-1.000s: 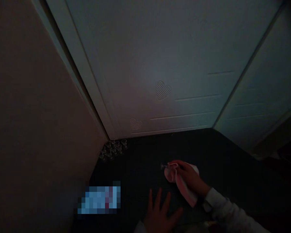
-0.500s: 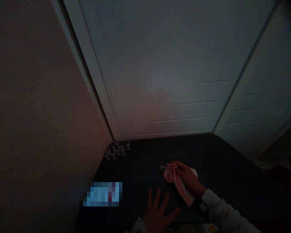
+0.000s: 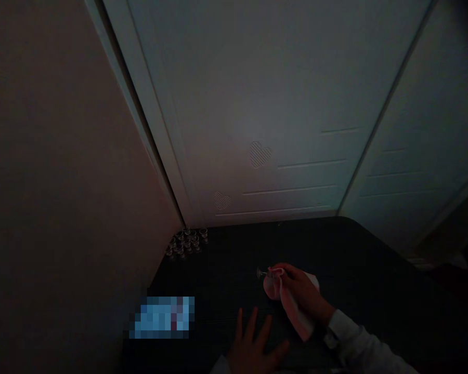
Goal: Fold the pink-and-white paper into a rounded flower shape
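Observation:
The scene is very dark. My right hand [image 3: 302,293] is closed round a pink cloth [image 3: 292,311] wrapped about a small stemmed glass [image 3: 262,273], whose foot sticks out to the left. It hovers low over a dark tabletop [image 3: 226,270]. My left hand [image 3: 253,345] lies flat on the tabletop near the bottom edge, fingers spread, holding nothing.
Several small clear glasses [image 3: 187,241] stand clustered in the table's far left corner. A white door [image 3: 265,104] with heart cut-outs rises behind the table. A plain wall [image 3: 62,182] closes the left side. A blurred blue patch [image 3: 161,318] lies on the table's left.
The view has shifted slightly; both hands stay in much the same places, the right hand still closed on the cloth and glass.

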`<state>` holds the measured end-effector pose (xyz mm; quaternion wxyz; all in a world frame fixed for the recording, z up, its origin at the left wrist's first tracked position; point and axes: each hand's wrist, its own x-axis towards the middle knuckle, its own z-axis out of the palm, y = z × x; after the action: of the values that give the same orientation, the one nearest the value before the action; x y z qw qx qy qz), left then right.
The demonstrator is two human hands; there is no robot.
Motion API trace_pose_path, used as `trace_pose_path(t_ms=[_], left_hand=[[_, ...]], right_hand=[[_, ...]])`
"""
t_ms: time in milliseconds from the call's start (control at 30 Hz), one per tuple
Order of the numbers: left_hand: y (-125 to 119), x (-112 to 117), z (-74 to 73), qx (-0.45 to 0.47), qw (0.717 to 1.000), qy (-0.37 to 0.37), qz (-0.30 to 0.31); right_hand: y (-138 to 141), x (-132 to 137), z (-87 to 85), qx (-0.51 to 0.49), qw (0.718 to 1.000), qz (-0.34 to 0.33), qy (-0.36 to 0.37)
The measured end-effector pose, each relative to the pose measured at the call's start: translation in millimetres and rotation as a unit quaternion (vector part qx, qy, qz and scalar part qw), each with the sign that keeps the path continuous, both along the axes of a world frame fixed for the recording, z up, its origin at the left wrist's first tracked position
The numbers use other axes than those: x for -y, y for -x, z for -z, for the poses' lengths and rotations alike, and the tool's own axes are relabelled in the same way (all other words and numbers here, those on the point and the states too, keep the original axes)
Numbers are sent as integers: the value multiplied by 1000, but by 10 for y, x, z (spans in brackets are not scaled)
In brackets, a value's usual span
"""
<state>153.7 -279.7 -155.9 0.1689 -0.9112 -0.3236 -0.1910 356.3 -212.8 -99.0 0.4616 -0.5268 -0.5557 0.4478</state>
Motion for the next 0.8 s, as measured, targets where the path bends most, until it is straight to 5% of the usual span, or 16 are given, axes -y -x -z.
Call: trace_pose_path(t_ms=[300, 500, 600, 733, 800], left_hand=[[3, 8, 6, -3, 1000, -10, 20], [-3, 29, -14, 14, 999, 42, -22], [13, 37, -228, 14, 994, 109, -7], [-4, -57, -749, 41, 971, 231, 53], [-81, -176, -950, 100, 958, 268, 28]], right_hand=[[22, 36, 5, 11, 1000, 2, -1], [33, 57, 28, -6, 1000, 7, -16], [35, 62, 37, -3, 1000, 7, -26], [40, 54, 47, -8, 999, 6, -38], [42, 41, 57, -15, 999, 7, -43]])
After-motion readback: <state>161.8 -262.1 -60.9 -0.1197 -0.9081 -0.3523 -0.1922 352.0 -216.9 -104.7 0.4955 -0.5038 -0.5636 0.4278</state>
